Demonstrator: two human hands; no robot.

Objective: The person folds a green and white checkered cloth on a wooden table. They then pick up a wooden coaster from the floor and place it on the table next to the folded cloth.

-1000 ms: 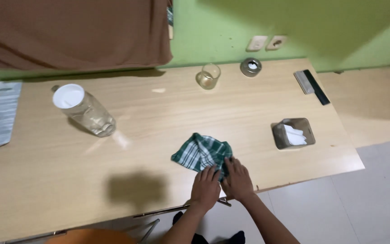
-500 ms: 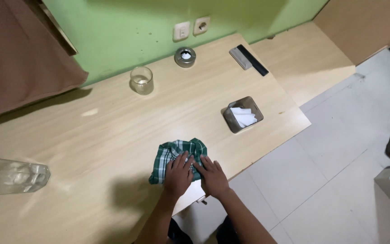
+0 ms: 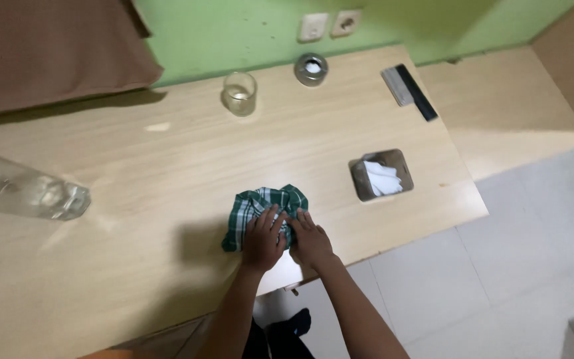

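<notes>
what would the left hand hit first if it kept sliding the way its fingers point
The left hand already lies on the cloth. Beyond that, bare table, then probably the glass near the wall, though the line is only rough.

Green-and-white checked cloth (image 3: 260,203), green wall (image 3: 234,26)

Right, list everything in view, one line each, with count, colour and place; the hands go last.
table: one, light wood, fills the middle of the view
checked cloth: one, green and white, crumpled near the table's front edge
plastic bottle: one, clear, at the table's left edge
drinking glass: one, clear, far side near the wall
small round tin: one, silver, right of the glass
tissue holder: one, grey with white tissue, right side
flat bar: one, black and grey, far right corner
wall sockets: two, white, green wall
curtain: one, brown, upper left
left hand: on the cloth
right hand: on the cloth's right edge
</notes>
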